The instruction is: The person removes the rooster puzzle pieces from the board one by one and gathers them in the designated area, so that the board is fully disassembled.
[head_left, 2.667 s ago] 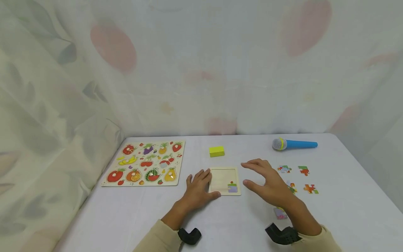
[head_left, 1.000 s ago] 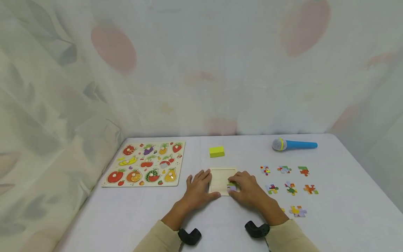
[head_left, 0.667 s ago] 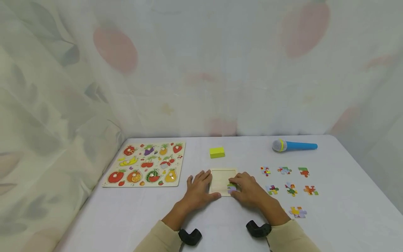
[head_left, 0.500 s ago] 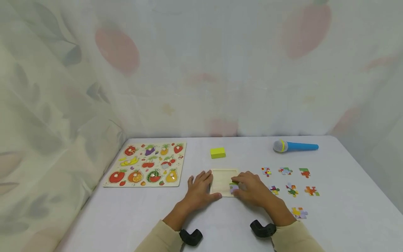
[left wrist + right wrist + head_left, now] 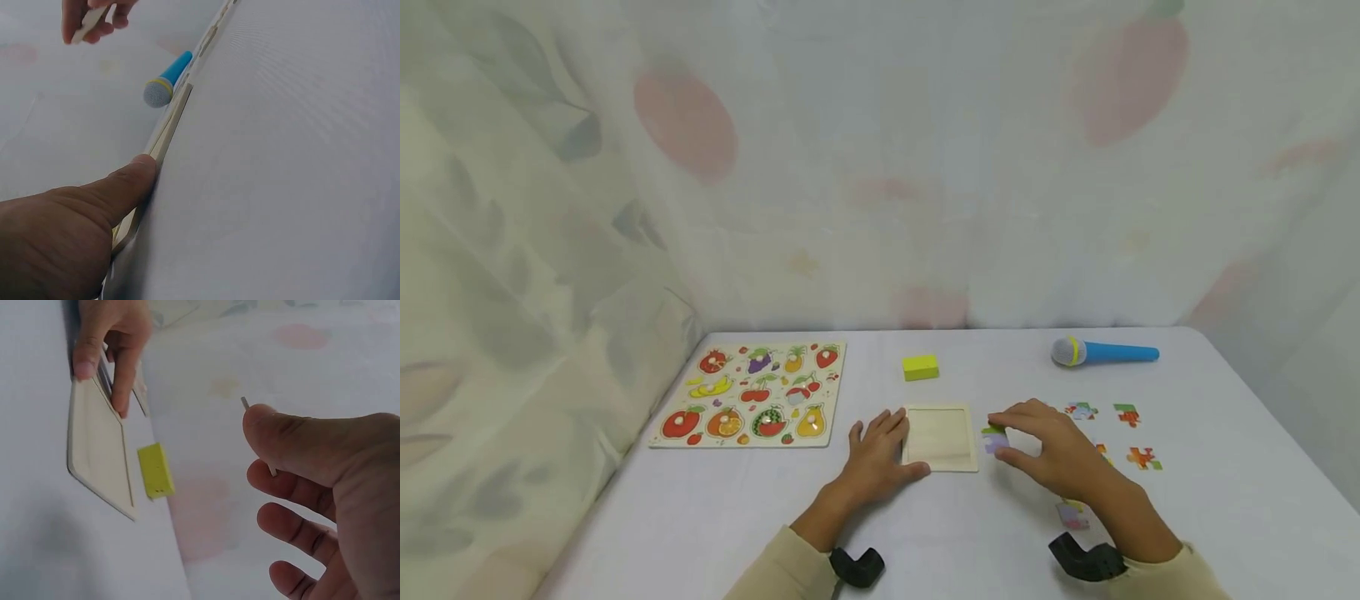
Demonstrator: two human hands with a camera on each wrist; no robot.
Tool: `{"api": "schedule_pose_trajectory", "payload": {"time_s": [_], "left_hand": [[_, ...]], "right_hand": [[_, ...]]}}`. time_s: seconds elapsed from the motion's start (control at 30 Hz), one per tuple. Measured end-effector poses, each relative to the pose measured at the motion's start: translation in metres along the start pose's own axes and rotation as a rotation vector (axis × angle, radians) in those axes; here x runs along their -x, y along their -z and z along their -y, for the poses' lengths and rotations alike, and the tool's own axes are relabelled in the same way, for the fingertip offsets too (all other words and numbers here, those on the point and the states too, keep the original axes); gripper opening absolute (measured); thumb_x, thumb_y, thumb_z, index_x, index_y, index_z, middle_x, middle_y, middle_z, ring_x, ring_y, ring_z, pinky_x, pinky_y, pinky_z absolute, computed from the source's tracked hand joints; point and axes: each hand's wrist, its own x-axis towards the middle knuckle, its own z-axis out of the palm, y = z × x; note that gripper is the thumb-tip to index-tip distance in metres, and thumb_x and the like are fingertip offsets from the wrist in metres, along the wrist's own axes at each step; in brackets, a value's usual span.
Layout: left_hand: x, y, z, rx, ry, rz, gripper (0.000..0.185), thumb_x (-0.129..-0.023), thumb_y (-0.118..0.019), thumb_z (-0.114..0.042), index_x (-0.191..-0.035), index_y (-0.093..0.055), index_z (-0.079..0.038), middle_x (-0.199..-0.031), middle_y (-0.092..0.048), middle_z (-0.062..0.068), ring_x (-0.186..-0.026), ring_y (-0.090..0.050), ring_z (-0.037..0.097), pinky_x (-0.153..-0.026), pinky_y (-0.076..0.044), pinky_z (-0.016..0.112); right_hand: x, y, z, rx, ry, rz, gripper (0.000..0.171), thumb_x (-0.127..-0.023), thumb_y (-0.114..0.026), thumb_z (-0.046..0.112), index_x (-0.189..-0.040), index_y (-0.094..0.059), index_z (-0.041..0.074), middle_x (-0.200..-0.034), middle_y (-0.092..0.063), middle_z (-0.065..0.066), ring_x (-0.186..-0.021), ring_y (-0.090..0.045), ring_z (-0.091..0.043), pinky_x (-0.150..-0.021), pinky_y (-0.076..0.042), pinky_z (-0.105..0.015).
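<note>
In the head view, the left hand (image 5: 876, 454) lies flat on the white counter (image 5: 715, 517) at the lower middle of the frame. Its fingers are straight and spread a little, and the fingertips and thumb touch the left edge of the small wooden puzzle tray (image 5: 939, 435). The left wrist view shows the thumb (image 5: 128, 181) pressed against the thin side of this tray (image 5: 165, 134). The inside of the tray looks bare.

The right hand (image 5: 1054, 450) is just to the right of the tray, a little above the counter. It pinches one puzzle piece (image 5: 994, 437), green and purple, between the thumb and the forefinger. The piece is just beside the right edge of the tray and outside of it. In the right wrist view only the thin edge of the piece (image 5: 245, 402) shows above the thumb (image 5: 275, 434), and the other fingers are loosely curled.

More loose puzzle pieces (image 5: 1123, 413) lie on the counter at the right of the right hand, partly hidden by it. A yellow block (image 5: 921, 367) stands just behind the tray. A blue toy microphone (image 5: 1103, 352) lies at the right back of the counter. A fruit puzzle board (image 5: 752, 393) lies at the left. A pale patterned curtain (image 5: 880, 158) hangs behind the counter.
</note>
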Motion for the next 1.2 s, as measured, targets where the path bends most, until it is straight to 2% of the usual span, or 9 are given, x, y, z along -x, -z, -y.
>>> {"api": "schedule_pose_trajectory", "payload": {"time_s": [0.2,0.33,0.53,0.6,0.77,0.93,1.2], "left_hand": [[0.0,0.0,-0.001,-0.004,0.0,0.001,0.086,-0.069,-0.052,-0.066,-0.132,-0.038,-0.008,-0.138,-0.028,0.001,-0.126,-0.019,0.022,-0.093,-0.005,0.055],[0.001,0.001,-0.001,-0.005,-0.004,0.0,0.085,-0.069,-0.052,-0.064,-0.131,-0.038,-0.008,-0.138,-0.028,0.001,-0.126,-0.019,0.022,-0.093,-0.005,0.055],[0.001,0.002,-0.002,-0.005,-0.005,-0.003,0.085,-0.069,-0.053,-0.064,-0.131,-0.038,-0.008,-0.138,-0.028,0.001,-0.126,-0.019,0.022,-0.093,-0.006,0.054],[0.001,0.002,-0.002,-0.002,-0.003,-0.002,0.085,-0.069,-0.054,-0.063,-0.131,-0.038,-0.008,-0.138,-0.028,0.001,-0.126,-0.019,0.022,-0.093,-0.006,0.054],[0.001,0.002,-0.003,-0.013,0.002,0.004,0.085,-0.069,-0.053,-0.064,-0.132,-0.038,-0.008,-0.138,-0.028,0.001,-0.126,-0.018,0.022,-0.094,-0.006,0.054],[0.001,0.002,-0.004,-0.015,0.0,0.005,0.086,-0.069,-0.052,-0.065,-0.132,-0.038,-0.008,-0.138,-0.028,0.001,-0.126,-0.018,0.022,-0.093,-0.006,0.054],[0.001,0.002,-0.002,-0.015,0.007,0.007,0.087,-0.069,-0.051,-0.066,-0.132,-0.037,-0.008,-0.138,-0.027,0.001,-0.126,-0.018,0.021,-0.093,-0.006,0.054]], "right_hand": [[0.016,0.027,-0.003,0.05,0.085,-0.041,0.044,-0.071,-0.071,0.026,-0.112,-0.058,0.024,-0.106,-0.054,0.012,-0.099,-0.046,-0.008,-0.079,-0.038,-0.026],[0.031,0.042,-0.01,0.088,0.07,-0.039,0.046,-0.07,-0.071,0.028,-0.113,-0.057,0.026,-0.106,-0.054,0.015,-0.099,-0.045,-0.005,-0.08,-0.034,-0.018],[0.053,0.063,-0.019,0.126,0.077,-0.058,0.049,-0.066,-0.074,0.026,-0.112,-0.058,0.024,-0.104,-0.056,0.014,-0.099,-0.043,-0.007,-0.079,-0.029,-0.019],[0.06,0.068,-0.021,0.149,0.06,-0.07,0.05,-0.064,-0.075,0.027,-0.111,-0.058,0.027,-0.101,-0.056,0.016,-0.101,-0.041,-0.008,-0.081,-0.026,-0.018],[0.081,0.076,-0.03,0.201,0.009,-0.077,0.051,-0.061,-0.077,0.029,-0.109,-0.06,0.03,-0.097,-0.055,0.017,-0.098,-0.04,-0.005,-0.08,-0.026,-0.015],[0.101,0.081,-0.043,0.266,-0.003,-0.087,0.054,-0.058,-0.078,0.03,-0.108,-0.061,0.031,-0.095,-0.052,0.019,-0.088,-0.041,0.002,-0.07,-0.032,-0.018],[0.13,0.082,-0.067,0.219,-0.037,-0.084,0.053,-0.055,-0.08,0.028,-0.106,-0.063,0.022,-0.092,-0.054,0.017,-0.085,-0.046,0.002,-0.067,-0.033,-0.013]]}}
